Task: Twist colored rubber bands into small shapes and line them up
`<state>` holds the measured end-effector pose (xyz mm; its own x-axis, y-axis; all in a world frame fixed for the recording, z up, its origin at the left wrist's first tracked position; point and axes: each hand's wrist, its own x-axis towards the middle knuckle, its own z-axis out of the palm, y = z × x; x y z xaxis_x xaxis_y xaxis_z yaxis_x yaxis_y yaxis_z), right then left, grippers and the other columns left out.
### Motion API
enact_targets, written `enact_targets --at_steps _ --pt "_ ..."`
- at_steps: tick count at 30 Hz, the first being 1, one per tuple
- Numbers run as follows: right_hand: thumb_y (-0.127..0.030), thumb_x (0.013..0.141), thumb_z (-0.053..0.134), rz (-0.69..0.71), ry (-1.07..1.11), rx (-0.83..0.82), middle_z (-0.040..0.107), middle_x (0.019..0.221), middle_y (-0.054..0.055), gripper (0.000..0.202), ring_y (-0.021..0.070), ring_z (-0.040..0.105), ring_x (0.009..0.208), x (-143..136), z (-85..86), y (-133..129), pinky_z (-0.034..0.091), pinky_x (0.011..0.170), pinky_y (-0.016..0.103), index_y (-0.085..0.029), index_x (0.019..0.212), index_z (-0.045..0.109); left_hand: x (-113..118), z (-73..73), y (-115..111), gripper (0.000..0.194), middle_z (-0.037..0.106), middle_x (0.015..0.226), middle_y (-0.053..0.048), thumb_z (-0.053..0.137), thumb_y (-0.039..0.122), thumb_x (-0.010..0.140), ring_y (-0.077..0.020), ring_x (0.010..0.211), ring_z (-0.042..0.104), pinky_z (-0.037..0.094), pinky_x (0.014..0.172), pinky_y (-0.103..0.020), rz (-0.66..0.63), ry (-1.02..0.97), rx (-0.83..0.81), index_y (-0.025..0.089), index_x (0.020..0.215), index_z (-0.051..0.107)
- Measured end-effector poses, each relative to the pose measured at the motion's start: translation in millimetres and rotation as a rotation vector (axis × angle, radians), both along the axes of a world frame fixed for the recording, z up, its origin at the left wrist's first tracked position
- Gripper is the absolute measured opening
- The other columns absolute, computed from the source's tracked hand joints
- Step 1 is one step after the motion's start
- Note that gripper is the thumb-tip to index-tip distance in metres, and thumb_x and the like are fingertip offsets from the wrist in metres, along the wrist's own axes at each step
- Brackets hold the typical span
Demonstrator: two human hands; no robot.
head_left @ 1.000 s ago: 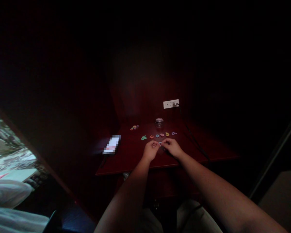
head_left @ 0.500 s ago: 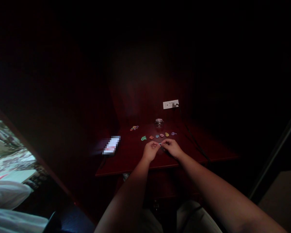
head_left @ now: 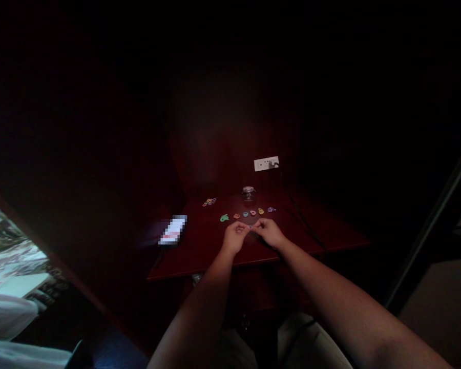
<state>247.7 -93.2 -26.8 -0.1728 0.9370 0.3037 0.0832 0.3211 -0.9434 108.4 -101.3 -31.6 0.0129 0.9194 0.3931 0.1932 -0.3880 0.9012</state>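
My left hand (head_left: 234, 237) and my right hand (head_left: 269, 233) meet fingertip to fingertip above the table. Both are closed in a pinch on a small pale elastic band (head_left: 250, 227), mostly covered by the fingers. Just beyond them lies a row of small coloured bands sorted by colour: green bands (head_left: 224, 218), orange bands (head_left: 236, 216), blue bands (head_left: 245, 214), pink bands (head_left: 253, 213), yellow bands (head_left: 261, 211) and purple bands (head_left: 271, 209). Farther back on the left is a loose pile of mixed bands (head_left: 209, 202).
A clear lidded jar (head_left: 248, 195) stands behind the row. A phone (head_left: 172, 230) with a lit screen lies at the left of the dark red table (head_left: 200, 251). From the wall socket (head_left: 266, 163), a black cable (head_left: 299, 207) runs down across the right side.
The whole view has shifted a little, so things sit slightly farther left. Both hands keep their pinch on the small band, with only slight finger movement.
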Motion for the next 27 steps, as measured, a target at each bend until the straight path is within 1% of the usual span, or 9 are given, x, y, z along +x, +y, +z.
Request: enact_targets --at_steps 7,13,20,27 --pt "-0.035 0.059 0.06 -0.031 -0.017 -0.002 0.049 0.043 -0.004 0.023 0.0068 0.04 0.038 -0.8 1.0 -1.3 0.029 0.038 0.018 -0.014 0.059 0.05 -0.3 0.7 -0.6 0.016 0.058 0.06 -0.002 0.06 0.028 0.064 -0.0094 0.055 0.051 0.039 0.054 -0.02 -0.003 -0.001 -0.033 0.012 0.065 0.057" --pt "-0.037 0.065 0.054 0.001 -0.031 0.049 0.048 0.042 -0.004 0.023 0.0076 0.042 0.039 -1.5 -0.7 1.0 0.031 0.04 0.019 -0.015 0.06 0.049 -0.2 3.0 -1.1 0.013 0.058 0.06 -0.002 0.055 0.025 0.067 -0.0088 0.055 0.051 0.039 0.056 -0.02 -0.01 0.007 -0.027 0.012 0.065 0.056" --pt "-0.036 0.068 0.05 0.023 -0.068 0.075 0.046 0.043 -0.005 0.022 0.0078 0.042 0.039 -3.5 -4.1 4.2 0.031 0.04 0.019 -0.016 0.059 0.045 1.2 5.3 -2.4 0.013 0.057 0.061 -0.002 0.053 0.024 0.068 -0.0082 0.054 0.05 0.039 0.054 -0.02 0.053 -0.008 -0.039 0.012 0.07 0.055" --pt "-0.031 0.07 0.047 0.029 -0.035 0.055 0.05 0.049 -0.004 0.017 0.0072 0.045 0.039 -4.7 -3.7 4.1 0.033 0.04 0.019 -0.016 0.062 0.045 0.2 4.2 -2.1 0.016 0.06 0.064 -0.005 0.053 0.026 0.068 -0.0087 0.053 0.051 0.04 0.054 -0.021 -0.002 -0.016 -0.079 0.011 0.07 0.057"
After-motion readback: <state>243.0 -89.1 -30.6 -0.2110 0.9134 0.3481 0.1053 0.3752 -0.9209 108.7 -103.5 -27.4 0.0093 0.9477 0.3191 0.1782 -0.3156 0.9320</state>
